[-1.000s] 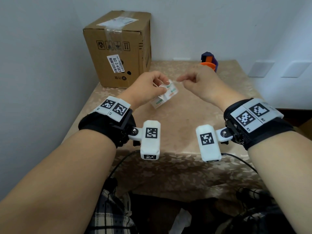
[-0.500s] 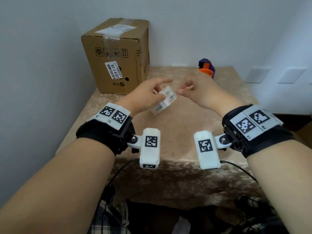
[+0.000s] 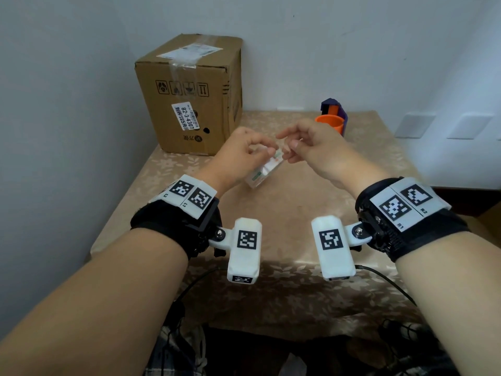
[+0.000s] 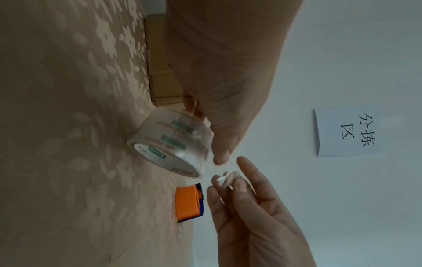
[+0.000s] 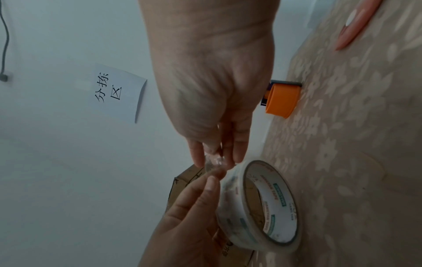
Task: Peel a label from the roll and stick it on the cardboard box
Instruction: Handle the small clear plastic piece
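A roll of clear printed tape (image 3: 261, 172) (image 4: 173, 144) (image 5: 258, 207) hangs in the air over the table, gripped by my left hand (image 3: 260, 150) (image 4: 205, 140), thumb on its outer face. My right hand (image 3: 288, 149) (image 5: 214, 159) pinches the crinkled loose end of the tape (image 4: 228, 178) (image 5: 215, 161) just off the roll's edge. The brown cardboard box (image 3: 189, 99) (image 5: 189, 180) stands at the table's back left corner against the wall, sealed with tape and bearing a white printed label on its front.
An orange and purple tape dispenser (image 3: 330, 118) (image 4: 187, 204) (image 5: 283, 99) sits at the back of the table, behind my right hand. A floral beige cloth (image 3: 284, 213) covers the table. A paper sign (image 4: 347, 133) hangs on the wall.
My right fingertips have closed onto the tape's loose end at the roll. Both hands stay together in the air over the table, and the head view has tilted up a little.
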`<action>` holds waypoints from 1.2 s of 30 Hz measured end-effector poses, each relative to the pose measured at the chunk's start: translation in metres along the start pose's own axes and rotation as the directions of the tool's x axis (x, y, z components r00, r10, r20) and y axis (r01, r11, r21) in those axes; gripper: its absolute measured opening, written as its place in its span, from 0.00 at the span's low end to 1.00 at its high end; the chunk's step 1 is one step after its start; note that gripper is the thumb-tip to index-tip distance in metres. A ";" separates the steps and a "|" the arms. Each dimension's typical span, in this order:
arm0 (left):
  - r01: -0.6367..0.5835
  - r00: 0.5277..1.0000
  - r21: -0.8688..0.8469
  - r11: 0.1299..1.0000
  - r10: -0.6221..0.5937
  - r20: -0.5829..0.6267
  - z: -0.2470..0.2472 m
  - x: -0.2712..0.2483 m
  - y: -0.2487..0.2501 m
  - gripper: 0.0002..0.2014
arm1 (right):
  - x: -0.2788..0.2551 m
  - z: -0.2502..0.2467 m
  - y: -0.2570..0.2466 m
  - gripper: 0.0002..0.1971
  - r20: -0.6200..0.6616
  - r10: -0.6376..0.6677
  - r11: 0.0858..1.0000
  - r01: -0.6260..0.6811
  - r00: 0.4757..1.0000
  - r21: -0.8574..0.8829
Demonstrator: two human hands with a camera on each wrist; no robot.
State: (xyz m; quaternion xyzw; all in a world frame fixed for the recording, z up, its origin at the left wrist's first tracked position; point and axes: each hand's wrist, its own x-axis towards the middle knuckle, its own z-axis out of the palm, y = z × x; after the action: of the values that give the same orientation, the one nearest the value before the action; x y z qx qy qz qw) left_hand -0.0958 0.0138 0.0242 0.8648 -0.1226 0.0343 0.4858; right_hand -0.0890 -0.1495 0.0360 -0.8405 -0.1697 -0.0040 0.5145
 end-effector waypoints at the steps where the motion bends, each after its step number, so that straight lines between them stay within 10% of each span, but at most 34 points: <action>1: -0.006 1.000 -0.007 1.000 0.006 -0.014 0.001 0.000 0.000 0.07 | 0.000 0.001 0.000 0.15 0.003 -0.005 1.000 0.005 1.000 0.011; 13: 0.008 1.000 -0.025 1.000 -0.008 0.018 0.006 0.002 0.002 0.07 | 0.002 0.008 -0.001 0.08 -0.222 -0.053 0.995 0.032 0.974 -0.094; 30: 0.017 0.986 -0.024 1.000 -0.021 -0.164 0.006 0.004 -0.003 0.08 | -0.003 0.017 -0.001 0.15 -0.106 0.013 0.999 -0.009 0.994 0.044; 36: 0.018 0.998 -0.107 0.994 -0.024 -0.062 0.002 0.001 -0.001 0.06 | -0.002 0.014 -0.004 0.09 -0.196 0.011 1.000 -0.008 0.980 0.013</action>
State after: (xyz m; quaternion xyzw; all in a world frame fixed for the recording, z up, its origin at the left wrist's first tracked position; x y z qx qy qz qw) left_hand -0.0949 0.0126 0.0230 0.8374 -0.0996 0.0499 0.5351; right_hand -0.0946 -0.1363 0.0321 -0.8337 -0.1141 -0.0835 0.5337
